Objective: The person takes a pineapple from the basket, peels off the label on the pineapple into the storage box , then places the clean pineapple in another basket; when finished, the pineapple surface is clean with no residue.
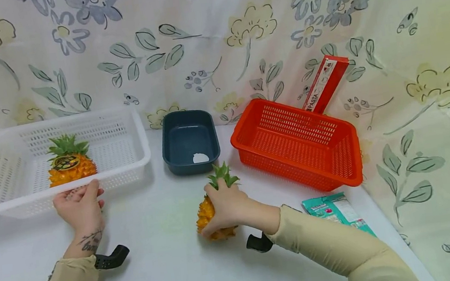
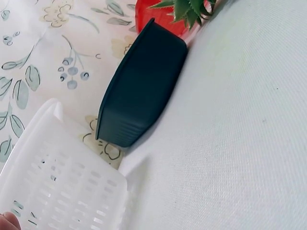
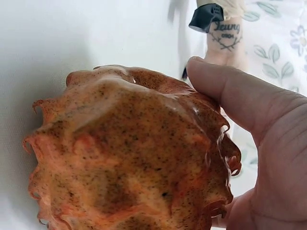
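Head: pineapple (image 1: 72,169) in white basket (image 1: 126,169), ten o'clock.
Left hand (image 1: 82,209): I pinch rim (image 1: 23,199).
Right hand (image 1: 229,206): grips second pineapple (image 1: 205,215) (outside).

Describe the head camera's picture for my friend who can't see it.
A person's right hand grips a pineapple at a white table; the left hand holds the rim of a white basket containing another pineapple. Beyond stand a dark blue tub and a red basket.

"PASTA" stands on the long, red-and-white rectangular box (image 1: 330,86) at far right. The dark tattoo (image 3: 227,36) on the left wrist (image 1: 74,249) appears to read "Leung" above "0904".
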The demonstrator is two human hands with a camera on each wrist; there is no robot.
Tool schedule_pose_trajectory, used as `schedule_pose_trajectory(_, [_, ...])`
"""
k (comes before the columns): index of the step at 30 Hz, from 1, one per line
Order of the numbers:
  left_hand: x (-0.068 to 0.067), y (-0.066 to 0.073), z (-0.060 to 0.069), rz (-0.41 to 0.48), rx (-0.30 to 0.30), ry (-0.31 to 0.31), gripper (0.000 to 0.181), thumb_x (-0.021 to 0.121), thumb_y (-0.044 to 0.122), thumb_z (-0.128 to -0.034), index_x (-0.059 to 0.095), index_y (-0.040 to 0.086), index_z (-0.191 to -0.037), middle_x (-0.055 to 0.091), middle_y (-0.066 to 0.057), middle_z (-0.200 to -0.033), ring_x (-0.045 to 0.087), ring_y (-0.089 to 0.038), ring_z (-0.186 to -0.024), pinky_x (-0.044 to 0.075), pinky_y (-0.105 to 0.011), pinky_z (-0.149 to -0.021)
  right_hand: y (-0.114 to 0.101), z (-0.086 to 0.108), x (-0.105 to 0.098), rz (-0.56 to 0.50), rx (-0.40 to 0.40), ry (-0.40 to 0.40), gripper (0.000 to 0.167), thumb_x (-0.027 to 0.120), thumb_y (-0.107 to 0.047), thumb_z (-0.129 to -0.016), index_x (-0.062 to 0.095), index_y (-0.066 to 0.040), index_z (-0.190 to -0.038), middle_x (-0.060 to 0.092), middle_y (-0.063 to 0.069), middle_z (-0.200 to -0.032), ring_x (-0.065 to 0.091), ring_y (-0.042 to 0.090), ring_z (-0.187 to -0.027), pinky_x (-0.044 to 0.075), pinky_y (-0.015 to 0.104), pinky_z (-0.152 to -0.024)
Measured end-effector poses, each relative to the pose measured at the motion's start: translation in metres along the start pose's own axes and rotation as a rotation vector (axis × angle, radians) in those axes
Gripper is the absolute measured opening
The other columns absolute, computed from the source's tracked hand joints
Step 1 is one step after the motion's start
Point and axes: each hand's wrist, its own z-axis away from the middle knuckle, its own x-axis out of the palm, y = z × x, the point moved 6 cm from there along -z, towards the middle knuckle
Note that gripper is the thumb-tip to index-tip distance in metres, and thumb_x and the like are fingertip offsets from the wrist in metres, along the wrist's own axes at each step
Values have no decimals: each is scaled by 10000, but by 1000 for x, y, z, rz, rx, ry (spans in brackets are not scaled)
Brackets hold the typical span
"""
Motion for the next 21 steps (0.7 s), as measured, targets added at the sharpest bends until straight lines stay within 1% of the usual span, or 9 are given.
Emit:
schedule_pose_trajectory(5, [0,1,0,0,-4,3,544,763,98,-735,309,152,-1029,596,8,-642,583,-91,-488,408,-188,-348,-1,-2,2,-8,1,-15,928,773,-584,-590,407,-197,-1349,392,111,-1221,501,326,-928,486,338,-645])
schedule_pose_trajectory(9, [0,0,1,16,-12,5,546,766,91,-731,310,150,-1025,591,-2,-642,583,-100,-489,407,-191,-345,-1,-3,4,7,3,-24,866,769,-569,-597,450,-194,-1310,402,98,-1176,504,294,-874,472,316,-625])
schedule_pose_trajectory(12, [1,0,1,22,-12,1,545,765,86,-730,310,147,-1023,587,-6,-644,582,-103,-487,405,-192,-343,-1,-3,3,15,4,-16,834,767,-565,-595,466,-188,-1276,409,87,-1145,501,272,-839,463,306,-608])
schedule_pose_trajectory(17, [0,0,1,14,-7,-1,545,766,95,-730,310,147,-1025,593,-1,-652,584,-98,-494,408,-189,-346,1,3,0,14,3,-9,814,767,-566,-593,469,-183,-1246,414,78,-1122,502,255,-808,457,309,-603])
schedule_pose_trajectory(21, [0,1,1,6,4,-2,546,767,100,-729,313,146,-1028,599,2,-652,586,-95,-490,410,-190,-345,0,11,-6,-1,-11,-22,838,773,-559,-590,461,-182,-1271,417,82,-1149,501,249,-813,451,321,-619])
